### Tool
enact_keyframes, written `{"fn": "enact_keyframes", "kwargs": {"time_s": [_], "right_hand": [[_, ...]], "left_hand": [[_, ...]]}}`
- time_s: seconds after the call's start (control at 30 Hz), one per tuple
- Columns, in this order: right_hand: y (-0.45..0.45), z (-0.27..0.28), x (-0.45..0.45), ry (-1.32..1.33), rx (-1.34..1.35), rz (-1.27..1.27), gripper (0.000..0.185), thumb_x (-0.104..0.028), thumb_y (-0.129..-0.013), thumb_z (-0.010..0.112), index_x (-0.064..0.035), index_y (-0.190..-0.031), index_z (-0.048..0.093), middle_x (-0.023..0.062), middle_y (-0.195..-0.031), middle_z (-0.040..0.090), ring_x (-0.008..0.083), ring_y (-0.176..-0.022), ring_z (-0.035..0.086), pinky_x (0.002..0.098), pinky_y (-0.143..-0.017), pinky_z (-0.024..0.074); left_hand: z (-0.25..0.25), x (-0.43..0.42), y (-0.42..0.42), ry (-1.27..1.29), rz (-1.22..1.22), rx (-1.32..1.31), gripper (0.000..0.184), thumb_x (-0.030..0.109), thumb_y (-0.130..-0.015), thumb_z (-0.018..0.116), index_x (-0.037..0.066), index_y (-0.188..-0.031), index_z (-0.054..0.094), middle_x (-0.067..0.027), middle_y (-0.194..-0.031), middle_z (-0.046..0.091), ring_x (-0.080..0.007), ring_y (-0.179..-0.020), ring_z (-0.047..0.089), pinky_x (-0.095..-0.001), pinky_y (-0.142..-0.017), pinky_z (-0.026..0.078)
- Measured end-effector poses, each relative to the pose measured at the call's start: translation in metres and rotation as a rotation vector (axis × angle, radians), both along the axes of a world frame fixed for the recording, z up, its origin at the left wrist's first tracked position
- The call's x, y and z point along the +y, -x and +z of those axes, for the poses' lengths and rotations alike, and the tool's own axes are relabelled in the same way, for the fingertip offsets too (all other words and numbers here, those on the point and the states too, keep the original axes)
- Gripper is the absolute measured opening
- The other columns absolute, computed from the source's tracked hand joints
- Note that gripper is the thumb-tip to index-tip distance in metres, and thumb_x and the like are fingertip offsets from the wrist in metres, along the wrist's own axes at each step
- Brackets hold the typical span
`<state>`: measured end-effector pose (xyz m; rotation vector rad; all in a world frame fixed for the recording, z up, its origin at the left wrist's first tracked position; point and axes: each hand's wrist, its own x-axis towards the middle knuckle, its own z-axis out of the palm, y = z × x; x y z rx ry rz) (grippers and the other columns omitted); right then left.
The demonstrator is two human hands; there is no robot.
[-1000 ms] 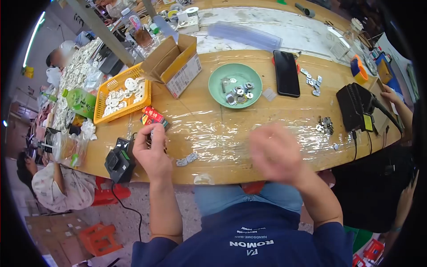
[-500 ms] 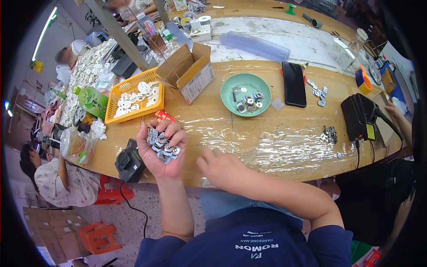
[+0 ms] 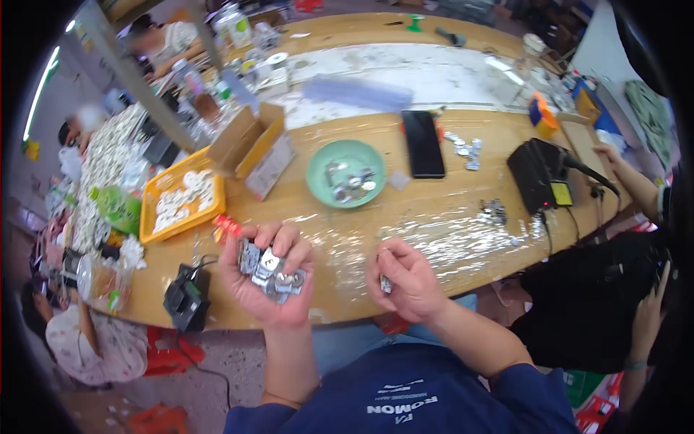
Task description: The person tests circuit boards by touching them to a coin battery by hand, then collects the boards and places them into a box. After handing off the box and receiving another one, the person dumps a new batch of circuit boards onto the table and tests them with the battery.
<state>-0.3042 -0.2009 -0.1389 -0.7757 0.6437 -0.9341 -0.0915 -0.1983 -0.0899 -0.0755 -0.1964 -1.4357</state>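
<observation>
Cupping a heap of small silvery parts (image 3: pixel 266 270) left of centre in the frame, in a left hand (image 3: pixel 269 304) half curled around them; gripping a small metal piece (image 3: pixel 385 283) near the centre, in a right hand (image 3: pixel 408 282) folded nearly into a fist; facing, across the tabletop (image 3: pixel 340 253), a green bowl (image 3: pixel 345 151) at upper centre, a black phone (image 3: pixel 423 145) to its right, a yellow basket (image 3: pixel 181 226) at left.

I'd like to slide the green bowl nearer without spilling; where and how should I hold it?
Probably pinch the near rim of the bowl, coming from your side: it stands upright, its round edge is bare there, small parts lie inside, and the box and phone flank it left and right.
</observation>
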Motion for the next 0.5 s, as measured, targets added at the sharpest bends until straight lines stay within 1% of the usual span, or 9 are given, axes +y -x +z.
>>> {"fn": "enact_keyframes", "kwargs": {"time_s": [0.07, 0.1, 0.2, 0.23, 0.27, 0.33, 0.4, 0.47, 0.5], "right_hand": [[0.000, -0.006, 0.000, -0.328, -0.498, 0.046, 0.018, -0.024, -0.109, 0.055, -0.0077, -0.114, 0.060, 0.0100, -0.089, 0.066, 0.0196, -0.079, 0.063, 0.0290, -0.045, 0.0444], [0.002, -0.020, 0.000, -0.369, -0.629, 0.051, 0.027, -0.030, -0.108, 0.052, -0.0057, -0.111, 0.063, 0.0121, -0.095, 0.067, 0.0213, -0.084, 0.063, 0.0316, -0.054, 0.0502], [-0.009, -0.026, 0.000, -0.464, -0.501, -0.185, 0.021, -0.022, -0.105, 0.052, -0.0038, -0.102, 0.062, 0.0097, -0.093, 0.065, 0.0212, -0.080, 0.065, 0.0305, -0.048, 0.0429], [-0.011, -0.027, -0.002, -0.473, -0.533, -0.264, 0.029, -0.026, -0.108, 0.049, -0.0023, -0.105, 0.066, 0.0108, -0.100, 0.068, 0.0227, -0.090, 0.068, 0.0329, -0.063, 0.0528], [-0.015, -0.027, -0.004, -0.463, -0.537, -0.274, 0.029, -0.026, -0.108, 0.049, -0.0023, -0.105, 0.066, 0.0108, -0.100, 0.068, 0.0227, -0.090, 0.068, 0.0329, -0.063, 0.0528], [-0.025, -0.007, -0.007, -0.385, -0.574, -0.453, 0.037, -0.034, -0.108, 0.051, -0.0011, -0.112, 0.068, 0.0122, -0.109, 0.067, 0.0272, -0.099, 0.064, 0.0377, -0.090, 0.0527], [-0.028, -0.003, -0.008, -0.366, -0.560, -0.448, 0.038, -0.035, -0.110, 0.049, -0.0016, -0.116, 0.067, 0.0109, -0.111, 0.067, 0.0259, -0.104, 0.064, 0.0372, -0.094, 0.0520], [-0.026, 0.004, -0.007, -0.351, -0.548, -0.443, 0.040, -0.037, -0.111, 0.048, -0.0021, -0.120, 0.066, 0.0097, -0.113, 0.067, 0.0245, -0.109, 0.064, 0.0368, -0.098, 0.0513], [-0.025, 0.011, -0.006, -0.412, -0.505, -0.447, 0.037, -0.036, -0.112, 0.048, -0.0050, -0.117, 0.068, 0.0091, -0.112, 0.070, 0.0218, -0.109, 0.065, 0.0351, -0.098, 0.0523]], "left_hand": [[-0.002, -0.007, 0.021, 0.013, -0.067, 0.013, 0.030, 0.033, -0.104, 0.061, 0.007, -0.110, 0.075, -0.0052, -0.091, 0.061, -0.0188, -0.085, 0.052, -0.0301, -0.062, 0.044], [-0.004, -0.011, 0.031, 0.000, -0.061, -0.020, 0.031, 0.033, -0.105, 0.060, 0.007, -0.110, 0.075, -0.0055, -0.091, 0.062, -0.0189, -0.085, 0.052, -0.0299, -0.062, 0.044], [-0.010, -0.021, 0.054, -0.025, -0.074, -0.056, 0.029, 0.030, -0.108, 0.056, 0.006, -0.108, 0.072, -0.0063, -0.093, 0.061, -0.0190, -0.085, 0.052, -0.0300, -0.062, 0.044], [-0.014, -0.023, 0.060, -0.056, -0.054, -0.093, 0.030, 0.030, -0.108, 0.055, 0.005, -0.106, 0.070, -0.0062, -0.092, 0.060, -0.0191, -0.085, 0.052, -0.0303, -0.062, 0.044], [-0.018, -0.028, 0.067, -0.081, -0.031, -0.130, 0.030, 0.031, -0.109, 0.054, 0.004, -0.105, 0.067, -0.0061, -0.092, 0.059, -0.0192, -0.085, 0.052, -0.0306, -0.062, 0.045], [-0.024, -0.029, 0.085, -0.129, 0.051, -0.221, 0.021, 0.022, -0.108, 0.057, 0.003, -0.102, 0.063, -0.0075, -0.093, 0.060, -0.0185, -0.083, 0.054, -0.0318, -0.063, 0.047], [-0.031, -0.029, 0.099, -0.181, 0.395, -0.685, 0.011, 0.011, -0.103, 0.063, 0.000, -0.102, 0.063, -0.0089, -0.095, 0.063, -0.0159, -0.080, 0.057, -0.0308, -0.066, 0.048], [-0.034, -0.028, 0.101, -0.200, 0.418, -0.940, 0.004, 0.003, -0.101, 0.065, 0.000, -0.100, 0.065, -0.0081, -0.096, 0.064, -0.0169, -0.085, 0.060, -0.0324, -0.073, 0.052], [-0.031, -0.027, 0.106, -0.090, 0.545, -1.197, 0.002, 0.001, -0.099, 0.067, -0.002, -0.100, 0.067, -0.0085, -0.097, 0.065, -0.0173, -0.088, 0.061, -0.0315, -0.077, 0.052]]}}
